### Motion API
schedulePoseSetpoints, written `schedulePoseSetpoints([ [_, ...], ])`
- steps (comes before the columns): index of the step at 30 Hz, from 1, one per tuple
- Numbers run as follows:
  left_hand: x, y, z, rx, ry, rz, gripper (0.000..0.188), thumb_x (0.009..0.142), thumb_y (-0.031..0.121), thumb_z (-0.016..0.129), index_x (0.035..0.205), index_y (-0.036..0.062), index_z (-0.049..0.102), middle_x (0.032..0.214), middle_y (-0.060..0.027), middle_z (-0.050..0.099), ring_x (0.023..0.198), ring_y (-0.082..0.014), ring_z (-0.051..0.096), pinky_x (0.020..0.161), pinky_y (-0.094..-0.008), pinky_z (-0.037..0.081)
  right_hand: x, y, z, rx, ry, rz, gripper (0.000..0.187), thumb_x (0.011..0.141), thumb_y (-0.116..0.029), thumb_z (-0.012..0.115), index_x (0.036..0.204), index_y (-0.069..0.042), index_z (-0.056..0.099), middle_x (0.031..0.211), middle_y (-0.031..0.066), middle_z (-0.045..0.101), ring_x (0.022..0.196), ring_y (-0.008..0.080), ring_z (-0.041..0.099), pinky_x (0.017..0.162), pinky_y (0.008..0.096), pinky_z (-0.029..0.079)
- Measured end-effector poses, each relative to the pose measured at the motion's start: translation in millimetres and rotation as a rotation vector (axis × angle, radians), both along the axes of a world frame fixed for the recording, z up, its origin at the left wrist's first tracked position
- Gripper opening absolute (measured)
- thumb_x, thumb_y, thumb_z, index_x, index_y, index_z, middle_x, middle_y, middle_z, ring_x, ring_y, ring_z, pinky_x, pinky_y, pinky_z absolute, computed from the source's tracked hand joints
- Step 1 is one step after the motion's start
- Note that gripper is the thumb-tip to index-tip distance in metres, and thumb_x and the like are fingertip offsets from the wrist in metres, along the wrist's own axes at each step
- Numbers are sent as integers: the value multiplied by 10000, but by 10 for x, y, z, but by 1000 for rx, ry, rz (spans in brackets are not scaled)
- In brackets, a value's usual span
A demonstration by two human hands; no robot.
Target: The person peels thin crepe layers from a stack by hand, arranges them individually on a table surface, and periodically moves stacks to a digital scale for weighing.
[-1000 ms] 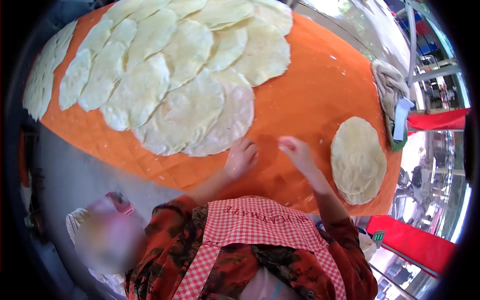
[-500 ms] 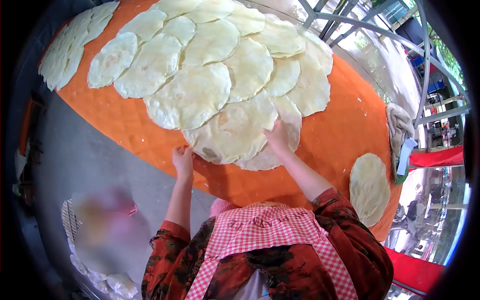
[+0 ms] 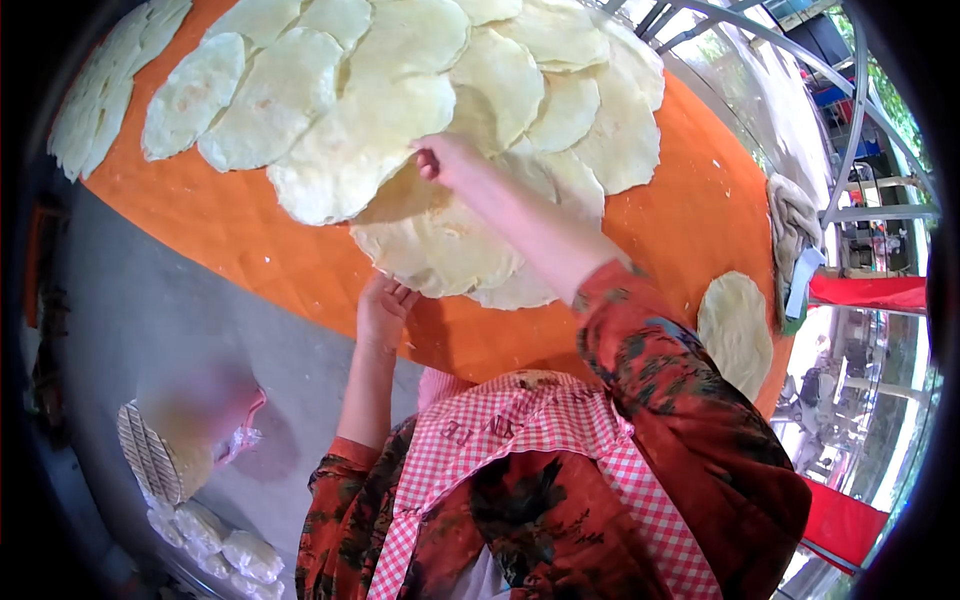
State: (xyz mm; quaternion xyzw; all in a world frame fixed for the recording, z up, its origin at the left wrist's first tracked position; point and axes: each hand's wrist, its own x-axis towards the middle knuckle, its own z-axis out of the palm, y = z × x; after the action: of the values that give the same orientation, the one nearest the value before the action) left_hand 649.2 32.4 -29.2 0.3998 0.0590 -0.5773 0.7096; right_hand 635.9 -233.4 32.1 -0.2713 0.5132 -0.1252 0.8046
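Thin, pale round flatbreads (image 3: pixel 280 95) overlap across an orange cloth-covered table (image 3: pixel 670 225). My right hand (image 3: pixel 448 162) reaches forward and left over them. Its fingers are closed in a pinch at the right edge of one large flatbread (image 3: pixel 350 145). A nearer flatbread (image 3: pixel 440 250) lies partly beneath that one, with folds and shadow on its surface. At its near-left edge is my left hand (image 3: pixel 385 305), palm turned up. The left fingers are loosely curled and apart, with nothing visible in them.
A single flatbread (image 3: pixel 735 330) lies at the table's right end, near a crumpled grey towel (image 3: pixel 793 215). More flatbreads (image 3: pixel 110 90) overlap at the far left. On the floor at lower left are a woven item (image 3: pixel 150 455) and clear plastic bags (image 3: pixel 235 550).
My right hand has moved left and forward from the near flatbread's right side to the large flatbread behind. My left hand has turned palm up and loosened its pinch. The view has shifted slightly.
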Motion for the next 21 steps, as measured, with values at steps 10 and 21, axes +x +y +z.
schedulePoseSetpoints([
  [10, -136, -223, 126, 159, -98, 2, 380, 894, 197, 584, 1232, 69, 464, 1175, -98, 572, 998, -263, 599, 777, -405, 524, -2184, 571, -355, -587, 555, 165, 287, 767, -188, 726, 911, -3, 560, 716, 65, 590, 592, 145, 547, 517, 286, 448],
  [21, -297, -600, 224, 151, 166, 98, 140, 878, 15, 535, 1016, 1, 545, 930, -84, 623, 800, -189, 602, 618, -251, 492, -2118, 545, 4, -127, 296, -259, 418, 744, -219, 762, 1025, -2, 541, 884, 84, 613, 826, 229, 627, 681, 391, 520],
])
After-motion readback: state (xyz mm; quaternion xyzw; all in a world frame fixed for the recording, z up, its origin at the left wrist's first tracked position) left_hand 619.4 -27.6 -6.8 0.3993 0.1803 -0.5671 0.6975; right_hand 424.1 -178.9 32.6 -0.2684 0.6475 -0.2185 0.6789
